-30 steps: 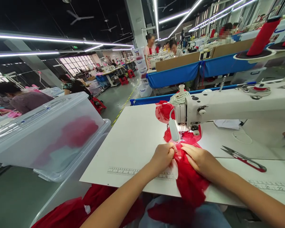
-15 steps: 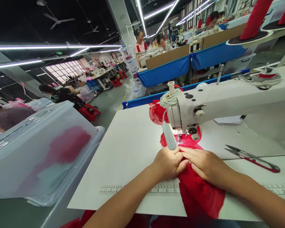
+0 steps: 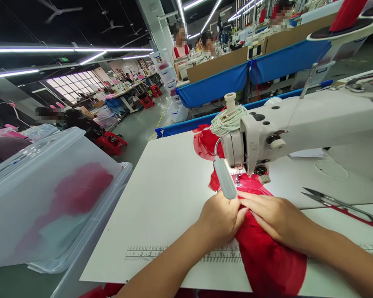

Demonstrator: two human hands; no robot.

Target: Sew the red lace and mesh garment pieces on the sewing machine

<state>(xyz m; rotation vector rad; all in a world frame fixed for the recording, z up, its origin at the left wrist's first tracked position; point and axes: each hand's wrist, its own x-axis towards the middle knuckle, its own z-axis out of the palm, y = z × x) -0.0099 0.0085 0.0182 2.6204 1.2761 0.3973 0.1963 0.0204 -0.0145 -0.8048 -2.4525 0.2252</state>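
Observation:
A piece of red fabric point(image 3: 267, 256) runs from the table's near edge up under the needle of a white sewing machine point(image 3: 298, 124). My left hand point(image 3: 219, 217) is curled, its fingers pinching the fabric's left edge just below the machine's small lamp point(image 3: 225, 179). My right hand point(image 3: 275, 215) lies flat on the fabric, fingers stretched toward the needle and touching my left hand. More red fabric point(image 3: 207, 142) lies behind the machine head.
Red-handled thread snips point(image 3: 345, 205) lie on the white table point(image 3: 168, 194) to the right. A printed ruler point(image 3: 180, 253) runs along the table's near edge. A translucent plastic bin point(image 3: 49, 198) with red cloth stands at the left. Other people work at distant tables.
Both hands have slid forward with the fabric toward the needle. The camera has moved closer and tilted slightly.

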